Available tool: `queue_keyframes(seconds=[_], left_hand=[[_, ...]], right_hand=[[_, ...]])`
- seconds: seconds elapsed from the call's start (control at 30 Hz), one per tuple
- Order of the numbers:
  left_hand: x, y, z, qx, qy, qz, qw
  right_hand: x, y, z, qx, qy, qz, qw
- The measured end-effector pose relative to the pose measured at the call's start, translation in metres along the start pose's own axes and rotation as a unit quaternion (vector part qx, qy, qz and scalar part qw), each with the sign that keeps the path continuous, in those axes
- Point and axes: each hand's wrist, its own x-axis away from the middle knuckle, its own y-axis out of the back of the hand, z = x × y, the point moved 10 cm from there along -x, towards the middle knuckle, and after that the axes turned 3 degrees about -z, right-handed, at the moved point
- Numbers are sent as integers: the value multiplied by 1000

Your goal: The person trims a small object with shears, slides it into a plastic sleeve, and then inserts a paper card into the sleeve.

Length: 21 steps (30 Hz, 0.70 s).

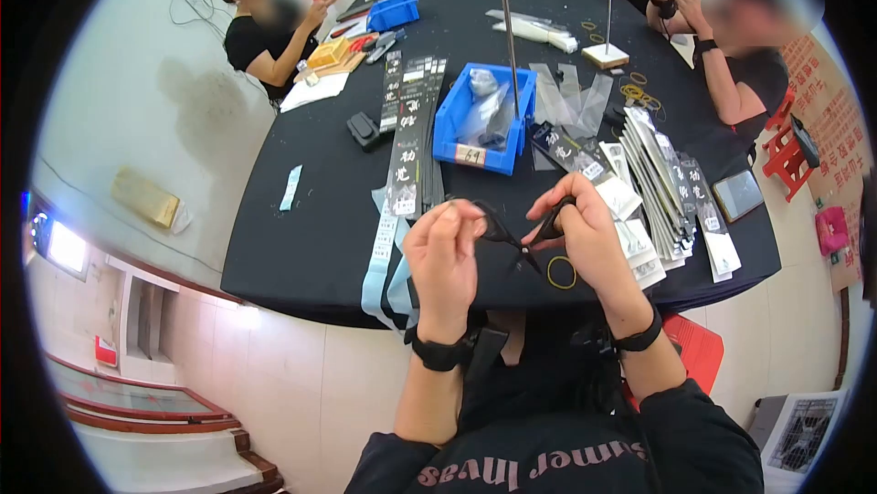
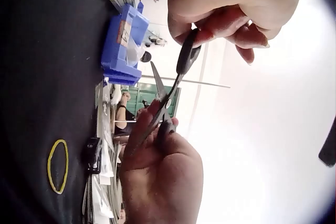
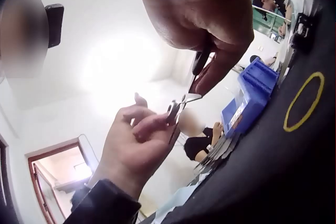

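Observation:
Both my hands hold one pair of black-handled scissors (image 1: 496,227) above the near edge of the table, their blades spread apart. My left hand (image 1: 445,261) pinches one handle loop between thumb and fingertips. On the other handle, the fingers of my right hand (image 1: 589,236) are curled. In the left wrist view, the pivot and metal blades (image 2: 160,83) show between the two hands. The right wrist view shows the left hand (image 3: 134,142) at its handle, with the right hand (image 3: 210,19) partly hiding the other. A yellow rubber band (image 1: 561,273) lies on the table below.
A blue bin (image 1: 504,162) of clear bags stands ahead. Black printed packaging strips (image 1: 402,170) lie left of it; a stack of packets (image 1: 649,193) and a phone (image 1: 738,195) lie right. Pale blue label strips (image 1: 375,289) hang over the near edge. Other people sit around the black-covered table (image 1: 301,266).

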Motion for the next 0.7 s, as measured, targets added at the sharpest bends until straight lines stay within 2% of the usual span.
queue_keyframes(seconds=[0.1, 0.17, 0.23, 0.3, 0.37, 0.5, 0.57, 0.63, 0.7], left_hand=[[2, -11, 11, -33, 40, 30, 998], [1, -18, 15, 53, 57, 78, 994], [-1, -19, 12, 52, 69, 64, 994], [-1, -15, 15, -14, 99, 39, 994], [0, -17, 16, -6, 114, 43, 993], [6, -29, 16, -17, 132, 83, 988], [7, -27, 17, -20, 132, 77, 988], [10, -29, 15, -50, 129, 85, 987], [12, -30, 14, -44, 125, 91, 987]], right_hand=[[5, -9, -3, -6, -11, 54, 998], [6, -8, -2, 4, -13, 76, 997], [8, -9, 14, 148, 55, 116, 981], [12, -6, 22, 131, 61, 107, 984], [17, -16, 30, 230, 147, 183, 944], [31, -31, 45, 303, 178, 201, 915], [35, -34, 43, 331, 181, 202, 904], [38, -32, 37, 335, 161, 195, 908], [40, -28, 30, 390, 128, 157, 898]])
